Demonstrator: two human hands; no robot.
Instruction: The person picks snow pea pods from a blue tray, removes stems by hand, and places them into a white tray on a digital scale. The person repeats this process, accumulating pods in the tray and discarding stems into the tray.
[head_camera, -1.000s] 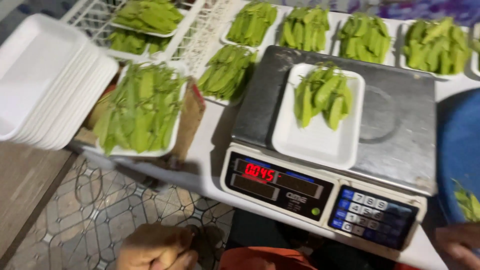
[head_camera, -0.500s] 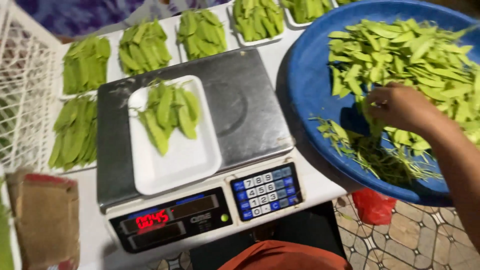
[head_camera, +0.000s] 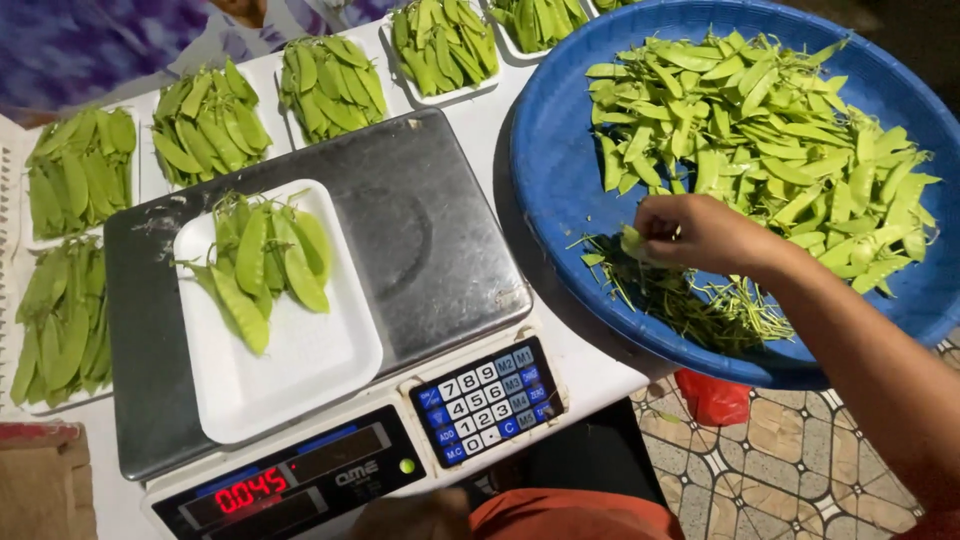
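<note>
The right hand (head_camera: 700, 235) and forearm are bare, with no sleeve, ring or watch; orange-red clothing, perhaps trousers, shows below.

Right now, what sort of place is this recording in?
Probably a small produce packing or vending stall. A digital scale carries a white foam tray of snow peas, filled trays line the white table, and the right hand picks pods from a big blue basin.

Right hand (head_camera: 700, 235): reaches out from the lower right, palm down, knuckles up, fingers curled in a pinch.
Right forearm: bare, runs diagonally toward the lower right corner.
Left hand (head_camera: 410, 515): low at the bottom edge, dim, pose unclear.
</note>
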